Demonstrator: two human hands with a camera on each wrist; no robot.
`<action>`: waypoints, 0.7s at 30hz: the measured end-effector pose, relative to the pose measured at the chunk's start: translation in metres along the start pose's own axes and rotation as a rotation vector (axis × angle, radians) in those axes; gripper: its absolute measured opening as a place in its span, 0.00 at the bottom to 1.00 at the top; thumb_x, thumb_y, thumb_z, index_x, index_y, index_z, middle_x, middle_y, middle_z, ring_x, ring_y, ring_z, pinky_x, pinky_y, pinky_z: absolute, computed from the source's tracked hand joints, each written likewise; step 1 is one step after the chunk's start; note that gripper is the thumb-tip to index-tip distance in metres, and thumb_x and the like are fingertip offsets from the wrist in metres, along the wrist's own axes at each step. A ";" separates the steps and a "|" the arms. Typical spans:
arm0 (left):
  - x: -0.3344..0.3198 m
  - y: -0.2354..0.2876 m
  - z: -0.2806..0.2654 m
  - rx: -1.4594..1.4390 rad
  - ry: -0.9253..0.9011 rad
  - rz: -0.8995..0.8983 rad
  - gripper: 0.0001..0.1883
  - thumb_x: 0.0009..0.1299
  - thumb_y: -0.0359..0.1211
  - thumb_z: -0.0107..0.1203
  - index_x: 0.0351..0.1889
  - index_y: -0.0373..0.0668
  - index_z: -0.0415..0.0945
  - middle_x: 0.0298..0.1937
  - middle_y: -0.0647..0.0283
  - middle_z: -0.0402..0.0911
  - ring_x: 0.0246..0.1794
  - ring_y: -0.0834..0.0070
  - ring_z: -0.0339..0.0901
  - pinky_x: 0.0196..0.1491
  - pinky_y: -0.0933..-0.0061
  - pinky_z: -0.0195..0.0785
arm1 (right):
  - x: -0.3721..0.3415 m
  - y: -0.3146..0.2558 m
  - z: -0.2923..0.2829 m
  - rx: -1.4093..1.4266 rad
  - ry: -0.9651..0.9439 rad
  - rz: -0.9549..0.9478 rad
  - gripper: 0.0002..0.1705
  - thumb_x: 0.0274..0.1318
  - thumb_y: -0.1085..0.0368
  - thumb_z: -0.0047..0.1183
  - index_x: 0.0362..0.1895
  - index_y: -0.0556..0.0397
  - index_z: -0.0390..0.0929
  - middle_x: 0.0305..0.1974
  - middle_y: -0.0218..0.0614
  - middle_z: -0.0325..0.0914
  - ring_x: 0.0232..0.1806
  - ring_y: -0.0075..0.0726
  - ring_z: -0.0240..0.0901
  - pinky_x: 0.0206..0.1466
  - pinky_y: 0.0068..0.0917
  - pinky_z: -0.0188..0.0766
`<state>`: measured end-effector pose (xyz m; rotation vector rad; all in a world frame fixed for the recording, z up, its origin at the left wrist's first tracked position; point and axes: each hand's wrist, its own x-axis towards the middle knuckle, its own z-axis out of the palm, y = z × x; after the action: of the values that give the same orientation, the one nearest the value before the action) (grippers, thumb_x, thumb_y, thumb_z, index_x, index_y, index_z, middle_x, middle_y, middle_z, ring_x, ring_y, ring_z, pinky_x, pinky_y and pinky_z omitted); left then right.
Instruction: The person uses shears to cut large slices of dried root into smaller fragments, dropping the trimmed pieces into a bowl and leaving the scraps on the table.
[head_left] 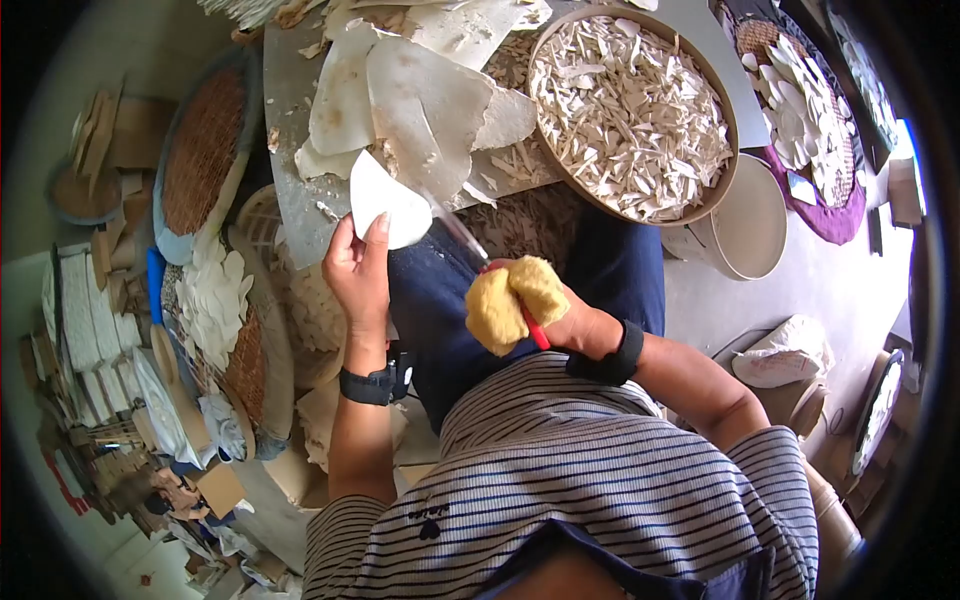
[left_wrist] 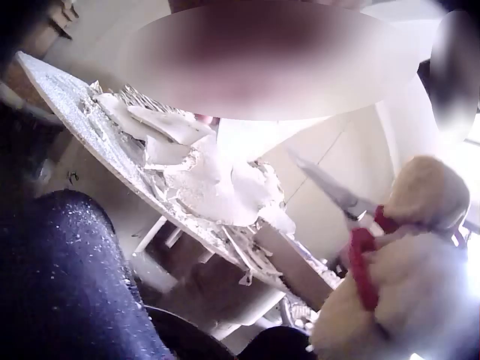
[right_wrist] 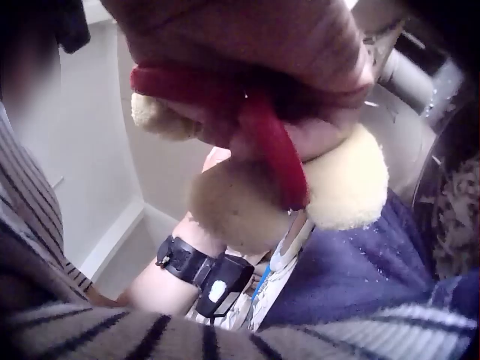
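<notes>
Left of centre in the head view, the left hand [head_left: 360, 265] pinched a thin, white, rounded sheet [head_left: 392, 212] and the right hand [head_left: 577, 326] gripped red-handled, yellow-padded metal scissors [head_left: 468, 241], trimming apparently being in hand and the next cut requiring blade-to-edge alignment

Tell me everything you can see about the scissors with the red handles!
The scissors have shiny, metal-looking blades that narrow to a tip, and smooth red handles that look like plastic. Fuzzy yellow padding, which looks soft, bulges around the handles. The right hand grips them above the person's lap, blades pointing away from the body, near the white piece in the left hand.
</notes>
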<state>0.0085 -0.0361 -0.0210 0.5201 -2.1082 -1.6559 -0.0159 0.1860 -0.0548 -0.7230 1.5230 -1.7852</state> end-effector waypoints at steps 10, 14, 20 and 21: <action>-0.024 0.012 -0.021 -0.292 -0.246 -0.355 0.18 0.65 0.26 0.51 0.53 0.32 0.64 0.45 0.62 0.75 0.43 0.83 0.71 0.47 0.82 0.63 | 0.011 0.024 0.008 -0.153 -0.088 -0.016 0.28 0.48 0.65 0.59 0.53 0.55 0.63 0.47 0.38 0.71 0.50 0.34 0.69 0.55 0.28 0.63; -0.031 0.001 -0.067 -0.026 -0.138 -0.278 0.18 0.65 0.28 0.50 0.54 0.36 0.64 0.43 0.64 0.74 0.41 0.82 0.71 0.42 0.81 0.66 | 0.014 0.000 0.003 -0.212 -0.034 -0.107 0.13 0.42 0.66 0.56 0.34 0.56 0.71 0.29 0.42 0.74 0.32 0.49 0.73 0.37 0.33 0.71; -0.013 -0.019 -0.176 -0.542 0.699 -0.033 0.23 0.67 0.39 0.51 0.55 0.33 0.64 0.49 0.56 0.74 0.50 0.68 0.72 0.50 0.73 0.66 | 0.000 0.003 -0.006 -0.232 0.005 0.017 0.17 0.42 0.65 0.56 0.39 0.56 0.70 0.30 0.43 0.75 0.34 0.45 0.74 0.40 0.30 0.71; -0.007 -0.015 -0.164 -0.547 0.640 -0.052 0.24 0.67 0.38 0.51 0.55 0.33 0.64 0.49 0.56 0.74 0.50 0.68 0.72 0.51 0.72 0.66 | 0.001 0.003 -0.003 -0.230 -0.005 0.028 0.17 0.42 0.64 0.56 0.38 0.56 0.70 0.30 0.43 0.75 0.34 0.46 0.74 0.39 0.30 0.71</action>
<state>0.1024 -0.1704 -0.0010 0.7877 -1.1447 -1.7010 -0.0188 0.1867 -0.0579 -0.8112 1.7450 -1.6029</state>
